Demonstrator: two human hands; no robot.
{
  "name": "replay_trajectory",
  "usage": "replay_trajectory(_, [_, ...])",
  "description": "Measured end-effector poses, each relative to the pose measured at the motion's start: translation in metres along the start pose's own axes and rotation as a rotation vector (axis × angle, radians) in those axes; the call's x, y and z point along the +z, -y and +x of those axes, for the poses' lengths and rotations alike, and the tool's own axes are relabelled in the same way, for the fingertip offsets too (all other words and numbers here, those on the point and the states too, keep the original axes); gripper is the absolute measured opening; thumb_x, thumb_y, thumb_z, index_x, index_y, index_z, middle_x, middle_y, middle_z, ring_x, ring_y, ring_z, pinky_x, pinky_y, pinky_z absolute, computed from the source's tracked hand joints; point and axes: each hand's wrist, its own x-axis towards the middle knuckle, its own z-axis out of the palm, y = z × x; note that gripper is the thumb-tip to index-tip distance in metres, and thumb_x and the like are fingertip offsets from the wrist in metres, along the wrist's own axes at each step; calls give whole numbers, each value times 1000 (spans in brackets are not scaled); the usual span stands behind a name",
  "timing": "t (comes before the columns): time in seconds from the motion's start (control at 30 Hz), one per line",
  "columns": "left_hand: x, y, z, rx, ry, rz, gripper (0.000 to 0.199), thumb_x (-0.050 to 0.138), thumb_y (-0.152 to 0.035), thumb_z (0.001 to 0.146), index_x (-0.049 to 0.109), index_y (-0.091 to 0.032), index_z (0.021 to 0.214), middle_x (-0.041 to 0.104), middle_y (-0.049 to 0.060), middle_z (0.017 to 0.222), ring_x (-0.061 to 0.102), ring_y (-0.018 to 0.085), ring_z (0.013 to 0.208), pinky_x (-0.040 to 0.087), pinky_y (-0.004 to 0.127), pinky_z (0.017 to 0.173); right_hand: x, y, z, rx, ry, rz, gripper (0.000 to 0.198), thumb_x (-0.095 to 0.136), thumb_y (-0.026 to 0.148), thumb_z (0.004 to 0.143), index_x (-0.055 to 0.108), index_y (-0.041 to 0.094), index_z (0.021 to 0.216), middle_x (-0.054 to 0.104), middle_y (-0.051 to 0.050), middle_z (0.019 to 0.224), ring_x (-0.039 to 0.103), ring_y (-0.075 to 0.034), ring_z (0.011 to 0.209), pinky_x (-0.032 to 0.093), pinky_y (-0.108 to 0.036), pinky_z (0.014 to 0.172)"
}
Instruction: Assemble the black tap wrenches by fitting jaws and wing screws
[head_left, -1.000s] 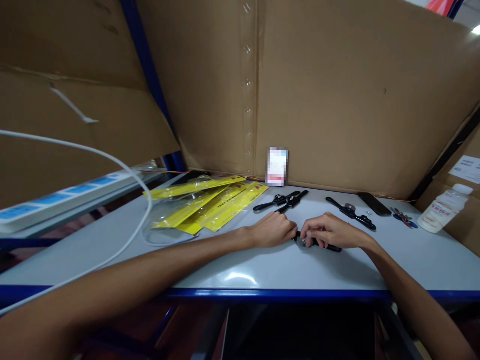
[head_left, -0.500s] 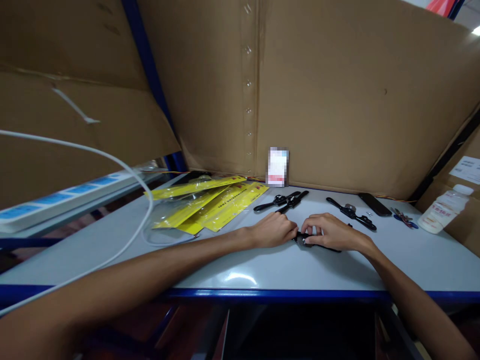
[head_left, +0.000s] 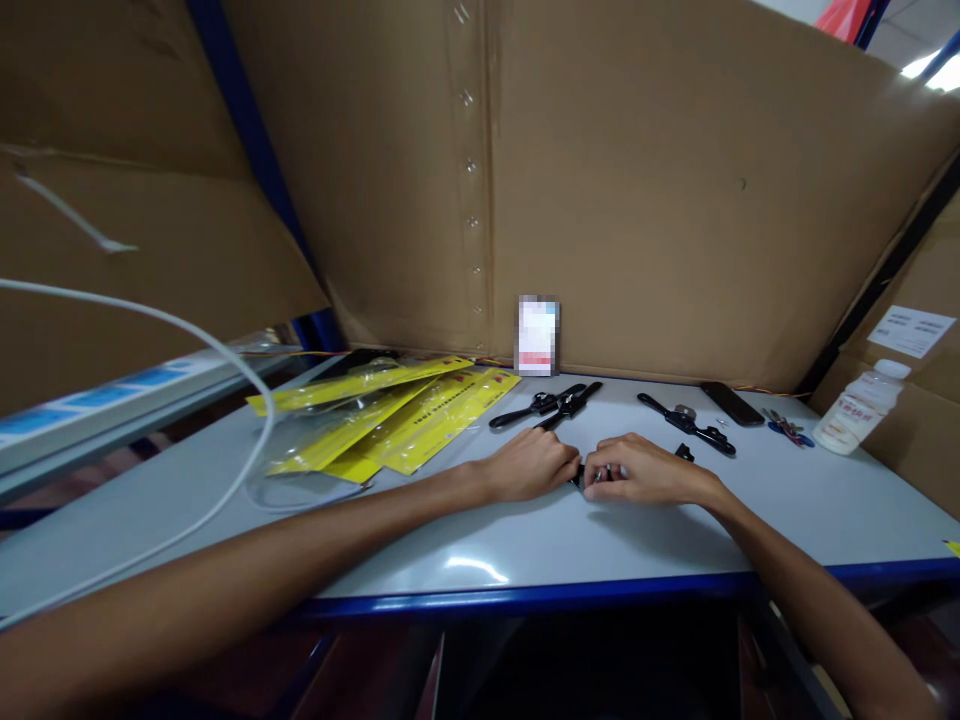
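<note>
Desk (head_left: 645, 545): smooth, pale grey, glossy, blue front edge. Black tool (head_left: 577, 477): slim, dark, largely hidden by the hands, mid-desk, back from the front edge. Left hand (head_left: 531, 466): fingers closed on one end of it. Right hand (head_left: 637, 470): fingers bent over its middle; whether they pinch cannot be told. Spare tools (head_left: 690, 424): glossy black, slender handles, three, two overlapping towards the rear edge, one further right. Packets (head_left: 435, 427): yellow card, clear crinkled plastic, fanned towards the left rear corner; contents unclear. Bottle (head_left: 859, 410): translucent plastic, white cap, red print, right rear corner; pale inside.
</note>
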Motion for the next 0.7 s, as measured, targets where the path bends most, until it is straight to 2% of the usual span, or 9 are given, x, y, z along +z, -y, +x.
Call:
replay_trajectory(0.1, [2,2,0,5,-8,-12,36,44,-26,99,75,-16,86,73,11,75,65,20,63,38,28,60,2,1,1,-8,-42,-11,17,59,7,80,71,20,83,65,0,79,55,-11,70,39,-24,67])
replay_trajectory(0.27, [5,4,1,4,-18,-23,36,44,-30,101,75,-16,87,73,10,75,65,19,63,39,28,61,7,-6,4,-34,-70,54,33,52,-3,73,70,19,91,66,2,78,56,-11,72,40,-22,67])
replay_trajectory(0.4, [4,3,1,4,-20,-12,34,44,-28,100,75,-16,90,73,10,75,65,19,63,40,27,61,5,-6,3,0,-91,-38,17,65,11,80,70,19,95,66,-1,88,55,-12,76,39,-24,70])
replay_trajectory(0.47, [2,2,1,2,-20,-5,34,45,-26,99,75,-16,88,73,10,74,65,19,63,39,27,62,4,-4,2,69,-86,-104,14,69,19,82,71,20,95,64,0,82,53,-12,72,35,-24,67])
replay_trajectory(0.6, [0,0,0,-3,-7,-13,34,45,-25,99,73,-15,83,72,10,73,64,19,61,38,28,61,4,-3,2,71,-18,-50,15,63,12,84,73,22,88,58,6,65,47,-9,59,32,-23,62])
replay_trajectory(0.7, [-1,-1,0,-1,-2,-6,34,45,-25,99,73,-15,82,72,10,73,64,19,62,36,28,59,5,-4,3,35,-24,8,16,62,11,83,74,21,85,62,5,67,49,-8,60,33,-23,64])
